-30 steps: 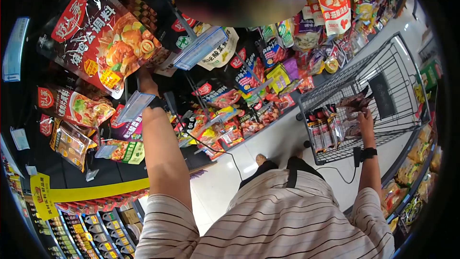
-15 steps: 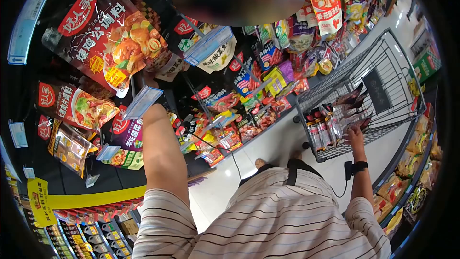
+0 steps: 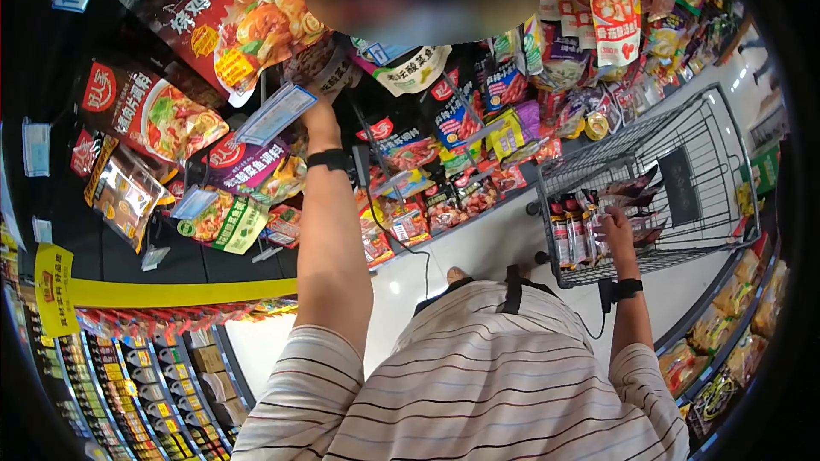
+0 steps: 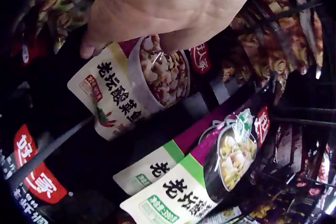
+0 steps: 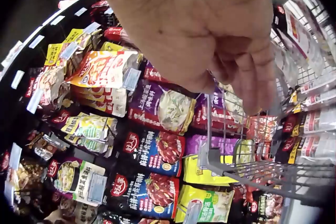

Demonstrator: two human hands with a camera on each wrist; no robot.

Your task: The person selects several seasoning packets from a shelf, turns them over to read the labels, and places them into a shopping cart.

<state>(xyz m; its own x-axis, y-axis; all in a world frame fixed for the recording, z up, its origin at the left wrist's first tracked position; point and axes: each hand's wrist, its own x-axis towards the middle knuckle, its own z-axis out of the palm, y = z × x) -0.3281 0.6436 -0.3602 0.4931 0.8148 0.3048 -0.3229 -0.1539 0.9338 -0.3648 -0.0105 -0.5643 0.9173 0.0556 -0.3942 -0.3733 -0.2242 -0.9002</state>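
Observation:
In the head view, the left hand [image 3: 322, 125] reaches in among hanging seasoning pouches, beside a price tag [image 3: 277, 114] that hides part of it. The left wrist view shows this hand [image 4: 173, 6] over a white-and-purple pouch [image 4: 116, 94], thumb extended; the other fingers are mostly hidden, so a grip cannot be made out. The right hand [image 3: 617, 235] is over the near side of the wire cart [image 3: 717, 230], above clear-and-red packets [image 3: 578, 235]. In the right wrist view its fingers [image 5: 254, 85] curl loosely, with nothing visible in them.
A large red pouch [image 3: 243, 21] hangs at upper left, above a yellow shelf strip [image 3: 188, 293]. More pouches [image 3: 401, 149] fill the rack between the arms. Bagged goods [image 3: 713, 324] line the right shelf. White floor [image 3: 410, 316] shows between rack and cart.
The view has turned, shifting the rack. The left hand and wristband show more beside the price tag. The right hand has moved from deep in the cart toward its near side, leaving the dark packets.

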